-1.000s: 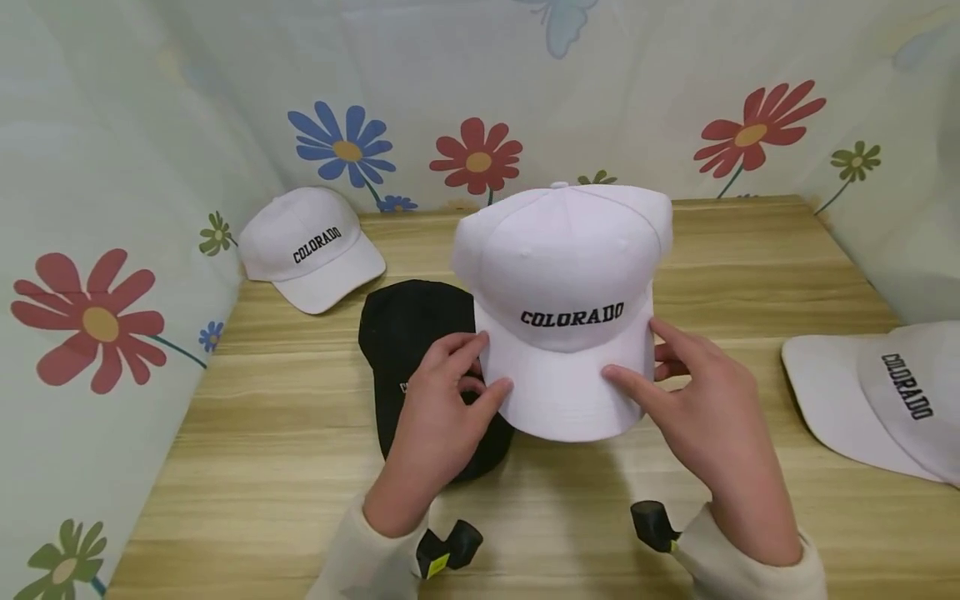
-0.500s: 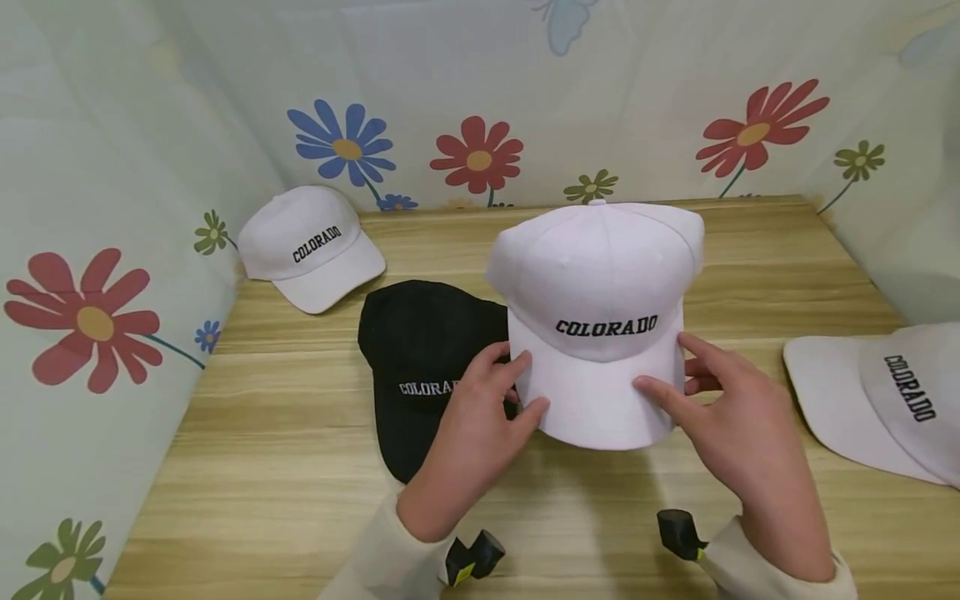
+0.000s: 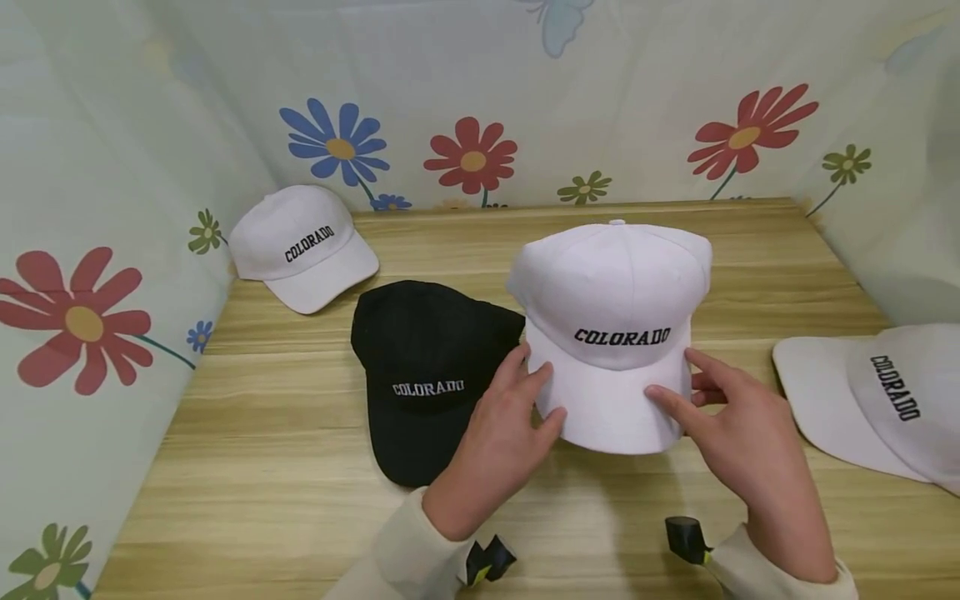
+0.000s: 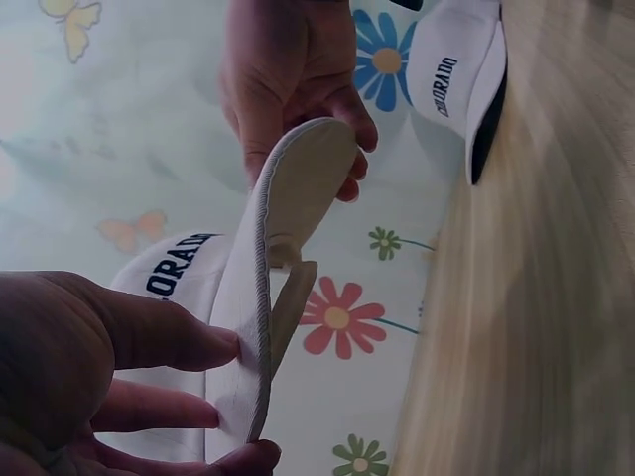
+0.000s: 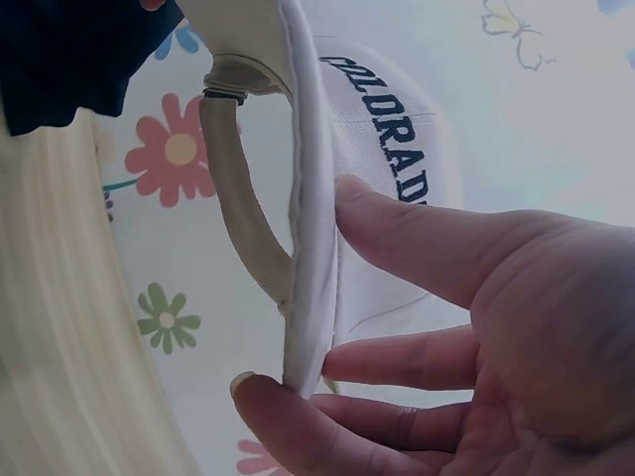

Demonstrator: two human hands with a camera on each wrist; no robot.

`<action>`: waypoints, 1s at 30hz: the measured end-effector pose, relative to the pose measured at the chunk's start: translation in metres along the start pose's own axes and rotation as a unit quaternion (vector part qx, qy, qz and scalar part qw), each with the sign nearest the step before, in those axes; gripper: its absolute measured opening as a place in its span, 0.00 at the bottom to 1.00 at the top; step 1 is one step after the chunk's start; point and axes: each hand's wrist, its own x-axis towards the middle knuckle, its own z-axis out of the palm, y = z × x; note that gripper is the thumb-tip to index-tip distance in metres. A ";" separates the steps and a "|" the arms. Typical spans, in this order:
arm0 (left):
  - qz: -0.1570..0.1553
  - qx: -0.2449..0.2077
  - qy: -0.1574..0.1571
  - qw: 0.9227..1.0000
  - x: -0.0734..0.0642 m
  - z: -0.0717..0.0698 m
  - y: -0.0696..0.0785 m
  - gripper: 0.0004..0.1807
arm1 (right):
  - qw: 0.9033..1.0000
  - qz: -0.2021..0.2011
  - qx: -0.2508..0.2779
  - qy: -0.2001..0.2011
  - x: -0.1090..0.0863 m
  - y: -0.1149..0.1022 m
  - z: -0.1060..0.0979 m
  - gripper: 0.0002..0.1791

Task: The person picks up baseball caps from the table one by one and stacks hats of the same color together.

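Observation:
A white cap [image 3: 615, 292] with COLORADO in black letters is held up over the table, its brim toward me. My left hand [image 3: 498, 442] pinches the left edge of the brim. My right hand [image 3: 753, 450] pinches the brim's right edge, thumb on top. Seen from the right wrist, the back strap [image 5: 243, 198] of this cap loops with a buckle below the crown. On the table just left of it lies a black cap [image 3: 420, 342] with white COLORADO lettering, partly behind my left hand.
Another white cap [image 3: 300, 242] rests at the table's far left corner. A further white cap [image 3: 900, 408] lies at the right, cut by the frame edge. Flower-printed cloth [image 3: 600, 100] walls the wooden table [image 3: 247, 458] at back and sides.
Both hands have carried the white cap to the right and a little lower, toward me. The black cap, earlier partly covered by it, now shows its whole lettering.

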 end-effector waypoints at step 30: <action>-0.020 0.072 -0.086 0.994 0.012 0.041 -0.011 0.23 | 0.995 0.053 -0.011 -0.086 0.010 0.030 0.026 0.44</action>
